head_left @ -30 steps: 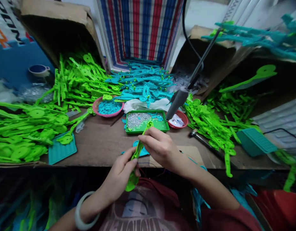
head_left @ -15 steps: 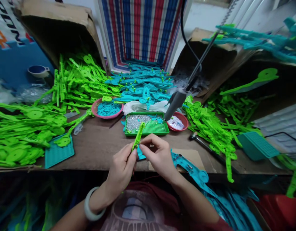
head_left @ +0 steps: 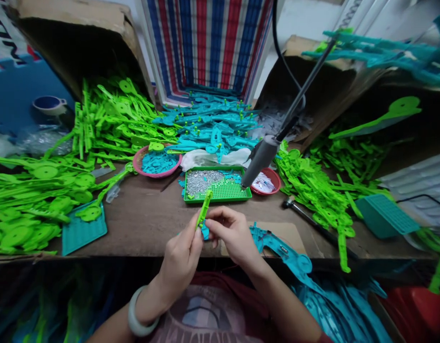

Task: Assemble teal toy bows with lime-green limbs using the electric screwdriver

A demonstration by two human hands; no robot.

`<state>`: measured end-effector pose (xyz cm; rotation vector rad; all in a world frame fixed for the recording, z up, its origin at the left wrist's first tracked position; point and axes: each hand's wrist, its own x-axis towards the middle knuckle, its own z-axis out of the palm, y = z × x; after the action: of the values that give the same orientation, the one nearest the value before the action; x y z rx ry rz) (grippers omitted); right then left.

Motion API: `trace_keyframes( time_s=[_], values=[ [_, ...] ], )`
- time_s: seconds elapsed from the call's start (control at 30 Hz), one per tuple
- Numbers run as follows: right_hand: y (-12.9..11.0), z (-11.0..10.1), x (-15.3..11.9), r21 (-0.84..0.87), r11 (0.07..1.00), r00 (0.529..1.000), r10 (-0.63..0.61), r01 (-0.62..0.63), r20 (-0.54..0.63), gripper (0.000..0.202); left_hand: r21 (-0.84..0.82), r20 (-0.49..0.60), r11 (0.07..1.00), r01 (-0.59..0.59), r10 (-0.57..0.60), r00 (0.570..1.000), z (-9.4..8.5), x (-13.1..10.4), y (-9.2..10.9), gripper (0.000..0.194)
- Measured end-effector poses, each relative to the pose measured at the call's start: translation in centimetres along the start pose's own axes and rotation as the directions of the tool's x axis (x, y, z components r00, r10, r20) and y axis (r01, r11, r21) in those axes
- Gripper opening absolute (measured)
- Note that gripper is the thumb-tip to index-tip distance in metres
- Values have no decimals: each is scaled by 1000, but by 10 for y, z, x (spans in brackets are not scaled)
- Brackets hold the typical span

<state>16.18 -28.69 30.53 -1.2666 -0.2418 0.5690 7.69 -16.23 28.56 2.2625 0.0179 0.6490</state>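
Since left hand [head_left: 182,252] pinches green strip [head_left: 205,207] by the tabletop [head_left: 137,228]'s near edge, right hand [head_left: 234,233] probably reaches easier. Its grip? Can't tell.

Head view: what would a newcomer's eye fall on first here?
Probably the bright green heaps left and right on the bench, flanking a turquoise pile at the back. Front and centre, the left hand holds a slim green piece, the right hand close beside it. Behind them, a grey tool hangs by the green tray.

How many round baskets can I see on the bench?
2: a pink basket left of the green tray, and a red basket to its right. Others may be hidden behind the piles.
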Motion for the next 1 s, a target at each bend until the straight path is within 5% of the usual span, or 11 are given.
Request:
trace_keyframes(
  time_s=[0.13, 0.2, 0.3, 0.37, 0.4, 0.6, 0.83, 1.0],
  values=[
    [6, 8, 0, -1, 1000, 995, -4, 4, -96, 12, 77, -11, 992, -102, 103, 995, 3, -1, 1, 42],
    [10, 12, -2, -143, 981, 975, -153, 131, -162, 7, 124, -21, 981, -147, 151, 988, 5, -3, -1, 44],
    [18, 15, -4, -464, 770, 828, -546, 437, -126, 9, 163, -47, 973, -162, 172, 984, 7, -5, -6, 45],
    [22, 14, -5, -551, 613, 729, -684, 566, -13, 13, 154, -61, 979, -132, 142, 988, 7, -6, -8, 44],
    [23, 13, -5, -549, 589, 715, -699, 594, 24, 13, 141, -64, 984, -109, 118, 991, 7, -7, -9, 43],
    [24, 6, -4, -497, 698, 811, -585, 516, 20, 9, 73, -26, 996, -45, 47, 999, 6, -8, -9, 43],
    [33, 2, -5, -643, 456, 682, -717, 615, 145, 17, 138, 9, 984, -116, 116, 993, 8, -11, -12, 44],
    [33, 1, -3, -478, 746, 850, -527, 463, 1, 9, 36, 48, 999, 20, -22, 999, 5, -10, -13, 41]
  ],
)
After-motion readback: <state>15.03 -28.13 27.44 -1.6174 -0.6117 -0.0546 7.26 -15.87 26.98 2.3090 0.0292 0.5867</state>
